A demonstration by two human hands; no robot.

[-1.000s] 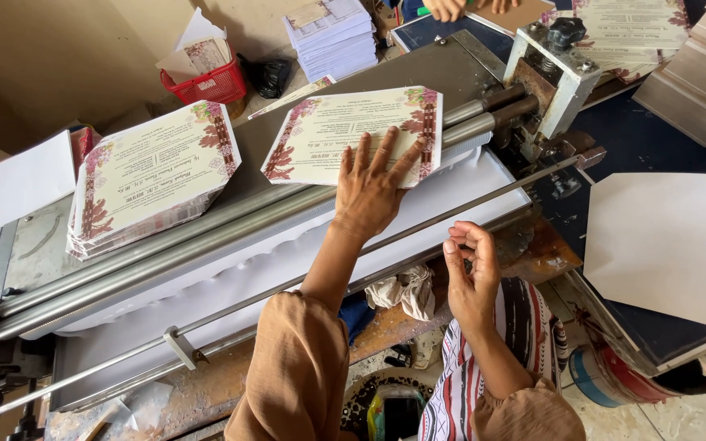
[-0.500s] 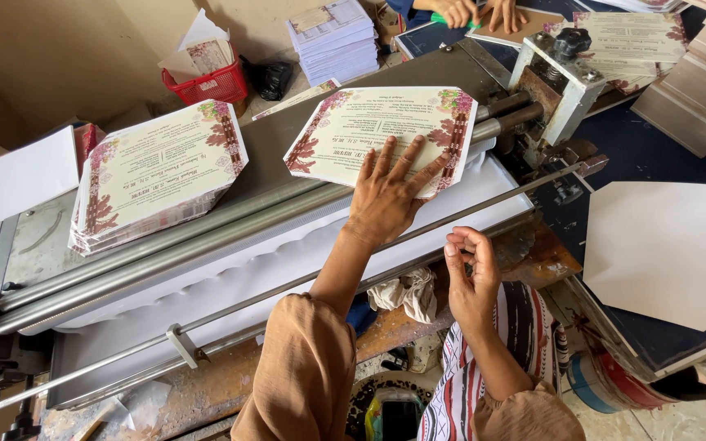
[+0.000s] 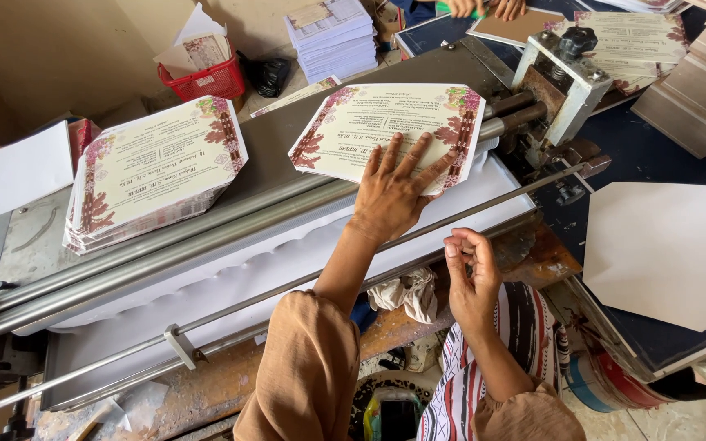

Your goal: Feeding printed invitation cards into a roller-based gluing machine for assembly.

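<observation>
My left hand (image 3: 390,196) lies flat, fingers spread, on the near edge of an octagonal printed card with floral borders (image 3: 369,126). The card rests on the grey bed of a roller machine (image 3: 271,163). My right hand (image 3: 469,282) hovers lower, just in front of a thin metal rod (image 3: 288,286), its fingers curled in towards the thumb with nothing visible in them. A stack of the same printed cards (image 3: 153,175) sits on the machine bed to the left.
A blank white octagonal board (image 3: 663,249) lies on a dark surface at right. Behind are a red basket (image 3: 206,82), a pile of papers (image 3: 332,37), more printed cards (image 3: 639,37) and another person's hands (image 3: 484,8). A white sheet (image 3: 22,167) lies far left.
My left hand has slid the printed card to the right along the machine bed, towards the roller bracket. My right hand stays by the rod.
</observation>
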